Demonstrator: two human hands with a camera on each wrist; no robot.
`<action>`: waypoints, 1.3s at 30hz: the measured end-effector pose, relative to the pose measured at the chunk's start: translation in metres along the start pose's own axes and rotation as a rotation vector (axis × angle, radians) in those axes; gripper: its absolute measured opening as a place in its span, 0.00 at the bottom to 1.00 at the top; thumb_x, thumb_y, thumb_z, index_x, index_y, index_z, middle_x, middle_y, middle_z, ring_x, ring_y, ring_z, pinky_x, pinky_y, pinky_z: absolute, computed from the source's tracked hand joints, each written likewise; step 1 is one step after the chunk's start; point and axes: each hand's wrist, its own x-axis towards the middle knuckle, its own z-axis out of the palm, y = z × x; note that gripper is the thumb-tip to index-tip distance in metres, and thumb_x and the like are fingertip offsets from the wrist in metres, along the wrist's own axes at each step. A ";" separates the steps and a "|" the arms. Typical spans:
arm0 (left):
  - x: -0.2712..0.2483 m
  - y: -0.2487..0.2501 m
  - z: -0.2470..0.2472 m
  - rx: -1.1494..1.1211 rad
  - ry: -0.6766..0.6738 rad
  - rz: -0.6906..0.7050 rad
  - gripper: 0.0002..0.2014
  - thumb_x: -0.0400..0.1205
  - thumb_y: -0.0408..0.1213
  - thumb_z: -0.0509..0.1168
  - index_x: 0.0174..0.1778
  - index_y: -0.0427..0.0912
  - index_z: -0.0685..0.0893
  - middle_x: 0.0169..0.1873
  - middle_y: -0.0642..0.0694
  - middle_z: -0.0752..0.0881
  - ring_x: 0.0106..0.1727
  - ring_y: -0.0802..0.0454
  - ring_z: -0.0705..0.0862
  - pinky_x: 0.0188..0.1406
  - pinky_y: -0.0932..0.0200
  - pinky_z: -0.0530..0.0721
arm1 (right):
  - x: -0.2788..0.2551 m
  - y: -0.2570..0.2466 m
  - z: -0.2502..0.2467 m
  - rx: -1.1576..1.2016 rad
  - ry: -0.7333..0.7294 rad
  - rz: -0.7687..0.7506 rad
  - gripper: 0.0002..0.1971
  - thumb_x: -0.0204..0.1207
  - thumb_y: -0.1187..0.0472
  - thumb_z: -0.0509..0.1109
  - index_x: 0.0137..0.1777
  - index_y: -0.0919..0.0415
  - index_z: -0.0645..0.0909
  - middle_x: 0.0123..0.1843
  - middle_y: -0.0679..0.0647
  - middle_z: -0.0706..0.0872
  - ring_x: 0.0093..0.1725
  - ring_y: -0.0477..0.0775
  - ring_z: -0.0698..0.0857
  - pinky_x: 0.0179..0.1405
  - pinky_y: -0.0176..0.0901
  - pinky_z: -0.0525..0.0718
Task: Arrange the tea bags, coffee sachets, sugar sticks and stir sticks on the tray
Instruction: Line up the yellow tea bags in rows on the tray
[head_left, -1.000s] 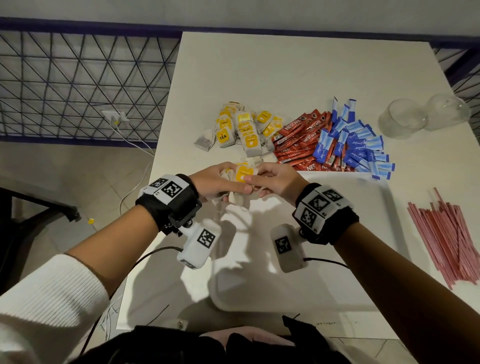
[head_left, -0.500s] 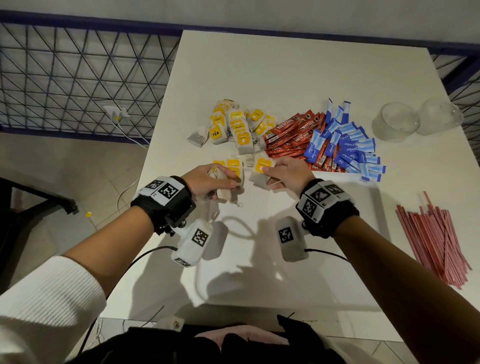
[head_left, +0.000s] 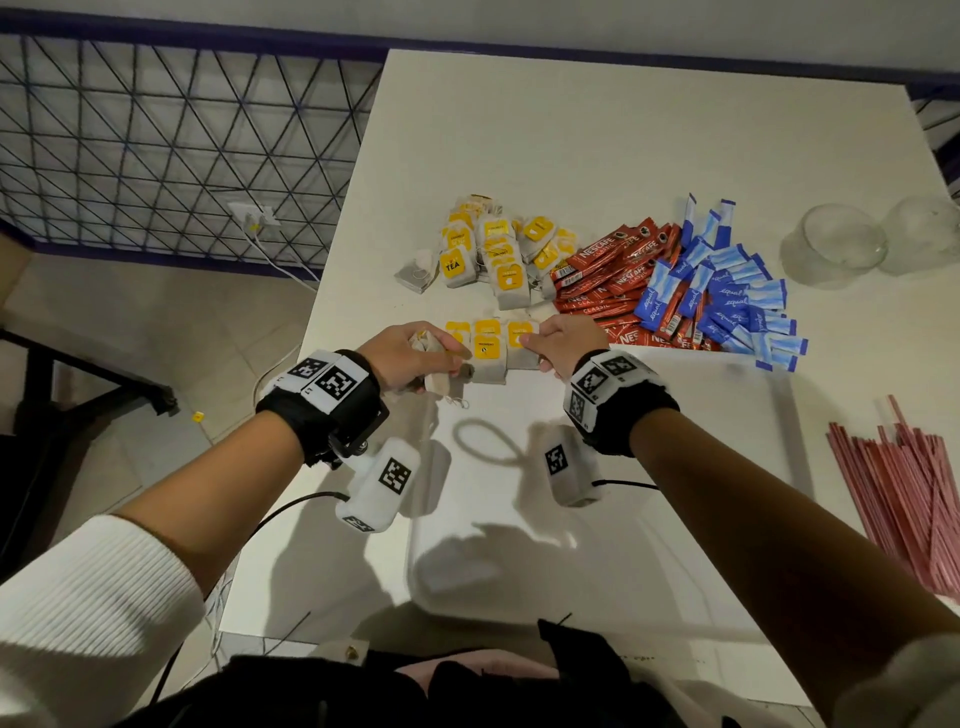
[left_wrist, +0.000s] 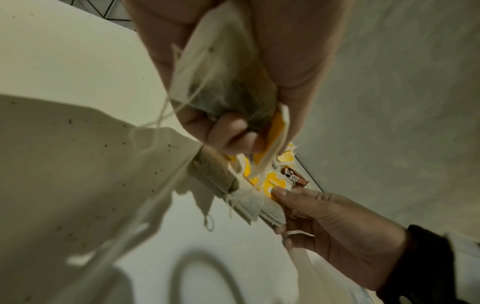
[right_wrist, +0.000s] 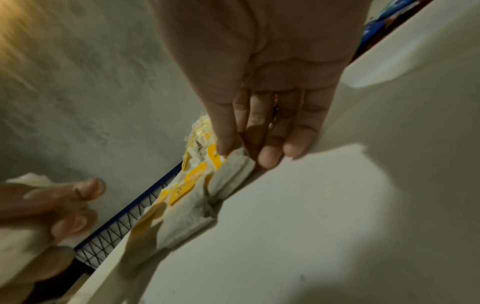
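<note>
My left hand (head_left: 415, 353) grips a small bunch of tea bags (left_wrist: 228, 88), their strings hanging loose. A short row of yellow-tagged tea bags (head_left: 488, 348) lies along the far edge of the white tray (head_left: 519, 561). At the row's right end my right hand (head_left: 558, 348) pinches one tea bag (right_wrist: 231, 170), thumb on its yellow tag and fingers at its side. Behind the tray lie a heap of tea bags (head_left: 498, 254), red coffee sachets (head_left: 608, 275) and blue sugar sticks (head_left: 737, 301). Red stir sticks (head_left: 914, 483) lie at the right.
Two clear glass bowls (head_left: 836, 244) stand at the table's far right. The white table ends just left of my left hand, with a wire fence, a wall socket and floor beyond. Cables hang from both wrist cameras over the tray.
Both hands moved apart and forward from above the tray to its far edge. Tea bags now lie there in a row, and the right hand holds the rightmost one down.
</note>
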 end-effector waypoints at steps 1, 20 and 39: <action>0.001 0.000 -0.001 0.007 -0.002 -0.002 0.10 0.77 0.28 0.69 0.36 0.47 0.81 0.21 0.57 0.85 0.31 0.52 0.78 0.25 0.63 0.73 | 0.002 0.000 0.001 -0.027 0.016 -0.001 0.09 0.75 0.54 0.71 0.43 0.59 0.79 0.35 0.55 0.83 0.36 0.53 0.82 0.36 0.38 0.81; 0.015 0.006 -0.013 -0.039 -0.087 -0.011 0.08 0.78 0.30 0.69 0.38 0.47 0.81 0.25 0.59 0.88 0.30 0.63 0.84 0.30 0.65 0.79 | -0.010 0.006 0.013 -0.052 0.052 -0.092 0.19 0.67 0.68 0.77 0.43 0.58 0.66 0.33 0.49 0.70 0.45 0.54 0.77 0.35 0.38 0.78; 0.006 0.024 -0.001 -0.341 -0.138 0.014 0.15 0.76 0.15 0.62 0.44 0.42 0.80 0.28 0.50 0.87 0.29 0.60 0.86 0.32 0.68 0.85 | -0.039 -0.016 0.003 0.184 -0.104 -0.118 0.08 0.75 0.61 0.70 0.47 0.65 0.75 0.36 0.58 0.78 0.34 0.55 0.77 0.33 0.39 0.76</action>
